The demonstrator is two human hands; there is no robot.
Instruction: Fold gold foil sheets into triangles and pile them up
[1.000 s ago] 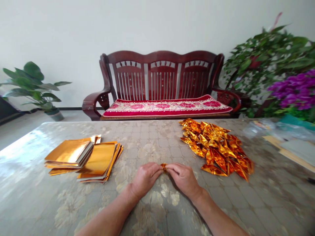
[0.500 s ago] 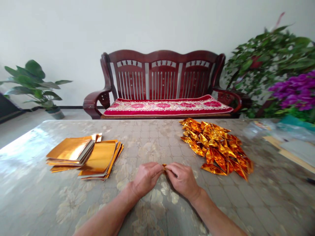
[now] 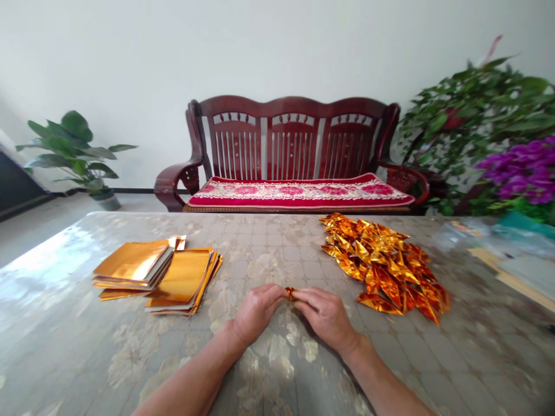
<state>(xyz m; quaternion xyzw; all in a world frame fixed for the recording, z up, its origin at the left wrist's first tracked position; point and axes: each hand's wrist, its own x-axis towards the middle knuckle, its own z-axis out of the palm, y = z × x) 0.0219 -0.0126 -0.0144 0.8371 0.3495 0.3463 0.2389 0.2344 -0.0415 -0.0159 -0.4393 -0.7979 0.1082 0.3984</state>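
Observation:
Between my fingertips, over the middle of the table, is a small piece of gold foil paper [image 3: 290, 293], mostly hidden by the fingers. My left hand [image 3: 259, 312] pinches its left side, and my right hand [image 3: 325, 316] pinches its right side. To the right lies a heap of folded, pointed gold foil pieces [image 3: 385, 260], shiny orange-gold. On the left rest two overlapping stacks of flat square gold foil paper, a left stack [image 3: 130, 263] and a right stack [image 3: 182, 277], with grey edges or undersides showing.
The table [image 3: 260, 370] has a grey, flower-patterned cover. Clear plastic bags [image 3: 463, 231] and pale flat sheets [image 3: 515, 271] lie at its right. Beyond the far edge stands a dark red wooden bench [image 3: 290, 141] with a patterned cushion [image 3: 299, 193]. Potted plants [image 3: 78, 153] flank it.
My right fingers have stretched flatter along the gold foil paper, and slightly more of it shows between the hands. The whole view has shifted a little.

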